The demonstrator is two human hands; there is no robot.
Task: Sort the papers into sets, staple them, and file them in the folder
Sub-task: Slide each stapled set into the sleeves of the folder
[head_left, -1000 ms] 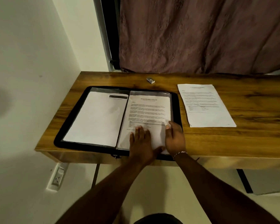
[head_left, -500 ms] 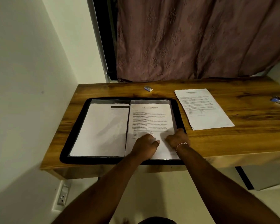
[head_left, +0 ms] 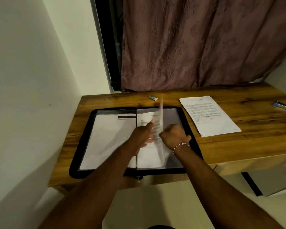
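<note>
folder [head_left: 80,146], black-rimmed and zipped, lies open flat on the wooden table [head_left: 238,146], near its front edge and toward the left wall. one sleeve page [head_left: 161,116] with printed paper inside stands almost upright on edge over the folder's right half, seen nearly side-on and blurred. the right hand [head_left: 173,135] sits just right of that page, fingers curled into a fist against it and, as far as the blur allows, gripping its edge; a red-and-white bracelet [head_left: 180,145] circles the wrist. the left hand [head_left: 142,136] is on the page's other side, fingers straight and loose, fingertips touching the printed face. so the page stands between the two hands. the folder's left half holds a white sheet [head_left: 109,138] with a dark bar as heading; its text is too small to read. to the right, apart from the folder, a printed paper set [head_left: 210,116] lies on the table, lines illegible. a small staple box [head_left: 153,97] rests behind the folder, and a blue and silver stapler [head_left: 282,105] at the far right edge.
</note>
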